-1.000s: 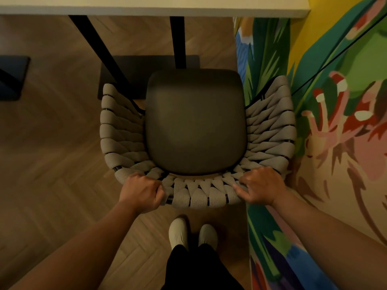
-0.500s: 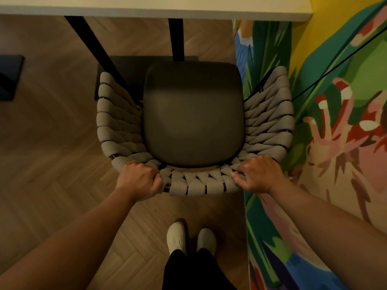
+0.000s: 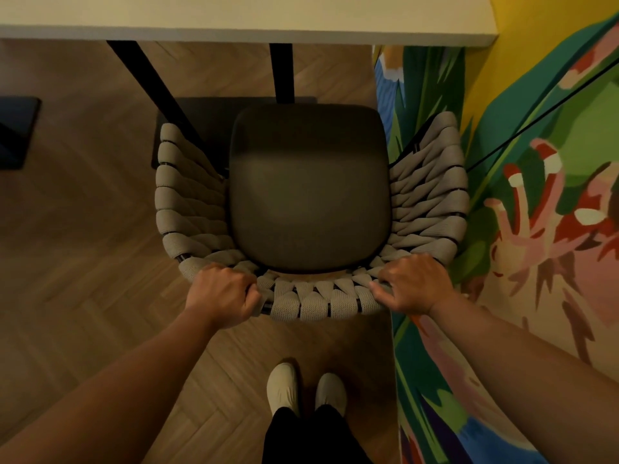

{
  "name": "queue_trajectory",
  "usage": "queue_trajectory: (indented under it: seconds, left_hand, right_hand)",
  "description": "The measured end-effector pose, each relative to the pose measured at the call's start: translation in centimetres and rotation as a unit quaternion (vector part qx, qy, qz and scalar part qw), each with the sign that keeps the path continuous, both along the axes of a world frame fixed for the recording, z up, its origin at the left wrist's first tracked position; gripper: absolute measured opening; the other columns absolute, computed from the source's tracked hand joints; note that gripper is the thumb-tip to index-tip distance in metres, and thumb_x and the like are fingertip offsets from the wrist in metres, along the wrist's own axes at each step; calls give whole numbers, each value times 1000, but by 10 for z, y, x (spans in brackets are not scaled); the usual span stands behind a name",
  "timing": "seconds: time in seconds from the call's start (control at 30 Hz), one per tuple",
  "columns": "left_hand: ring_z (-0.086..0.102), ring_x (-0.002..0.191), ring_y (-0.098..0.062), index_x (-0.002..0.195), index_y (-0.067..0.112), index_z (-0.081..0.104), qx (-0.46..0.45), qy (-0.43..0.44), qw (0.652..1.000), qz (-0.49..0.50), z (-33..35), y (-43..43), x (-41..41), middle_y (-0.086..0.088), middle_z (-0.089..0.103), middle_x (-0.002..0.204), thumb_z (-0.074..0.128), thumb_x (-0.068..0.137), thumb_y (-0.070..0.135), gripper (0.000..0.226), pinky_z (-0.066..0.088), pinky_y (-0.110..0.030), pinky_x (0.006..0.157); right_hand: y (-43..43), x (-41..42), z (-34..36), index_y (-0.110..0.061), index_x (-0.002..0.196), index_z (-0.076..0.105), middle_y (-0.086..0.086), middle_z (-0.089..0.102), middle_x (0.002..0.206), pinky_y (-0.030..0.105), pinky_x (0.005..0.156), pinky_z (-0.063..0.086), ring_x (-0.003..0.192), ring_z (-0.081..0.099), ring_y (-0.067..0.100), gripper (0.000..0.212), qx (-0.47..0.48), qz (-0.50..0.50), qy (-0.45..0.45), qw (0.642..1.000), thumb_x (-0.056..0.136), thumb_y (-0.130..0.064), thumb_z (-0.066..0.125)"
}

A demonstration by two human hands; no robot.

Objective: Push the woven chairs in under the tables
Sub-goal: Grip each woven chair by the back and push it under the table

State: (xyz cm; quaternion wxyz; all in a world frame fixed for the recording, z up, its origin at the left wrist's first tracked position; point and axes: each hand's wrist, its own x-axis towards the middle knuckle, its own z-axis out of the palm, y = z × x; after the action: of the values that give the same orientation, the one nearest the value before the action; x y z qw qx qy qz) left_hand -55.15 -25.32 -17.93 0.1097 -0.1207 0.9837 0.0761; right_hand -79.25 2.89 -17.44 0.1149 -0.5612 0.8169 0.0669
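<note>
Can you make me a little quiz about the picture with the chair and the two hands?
1. True or false: the left hand and the right hand both grip the curved back of the grey woven rope chair.
2. What is beside the chair on the person's right? A) a colourful painted wall B) a second chair C) a window
3. Fill in: the dark seat cushion shows whole, so the chair is not yet fully ____ the pale table top.

Key: 1 true; 2 A; 3 under.
</note>
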Motion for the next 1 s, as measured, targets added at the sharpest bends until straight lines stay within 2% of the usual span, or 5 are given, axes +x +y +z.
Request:
queue_trajectory:
  seconds: [0.3, 0.43, 0.57, 0.8, 1.0]
  left_hand:
    - [57, 93, -17, 100, 27, 66, 42, -158, 986, 45, 32, 15, -4, -1, 66, 101, 19, 102, 51, 53, 44, -39, 92]
    - [34, 145, -23, 150, 22, 41, 67, -130, 987, 67, 74, 53, 33, -2, 39, 157, 39, 103, 43, 51, 29, -41, 119]
    - [48, 133, -23, 149, 26, 43, 198, -178, 944, 192, 115, 102, 104, -2, 48, 150, 45, 103, 37, 47, 45, -38, 101]
    - [54, 129, -22, 141, 20, 55, 313, -231, 834, 392, 134, 192, 263, -3, 58, 142, 51, 100, 32, 43, 42, -36, 109]
    - [56, 125, -22, 133, 13, 62, 380, -145, 737, 541, 139, 257, 362, -5, 63, 134, 54, 102, 20, 34, 41, -31, 104]
  right_hand:
    - [-8, 35, 31, -24, 84, 66, -2, 60, 78, 40, 85, 44, 75, 56, 17, 63, 113, -104, -40, 987, 101, -56, 14]
    - [-6, 77, 63, -19, 126, 58, 6, 61, 125, 47, 105, 39, 121, 53, 26, 47, 109, -130, -112, 979, 101, -53, 38]
    - [5, 127, 103, -17, 154, 36, 7, 30, 162, 46, 118, 29, 150, 24, 27, 59, 121, -127, -195, 965, 103, -47, 44]
    - [13, 207, 137, -23, 151, 42, 3, 46, 151, 43, 109, 39, 144, 33, 28, 56, 292, -36, -332, 896, 102, -50, 48]
    - [9, 274, 126, -17, 146, 50, 4, 53, 147, 41, 110, 41, 140, 41, 26, 56, 325, 65, -277, 902, 101, -50, 50]
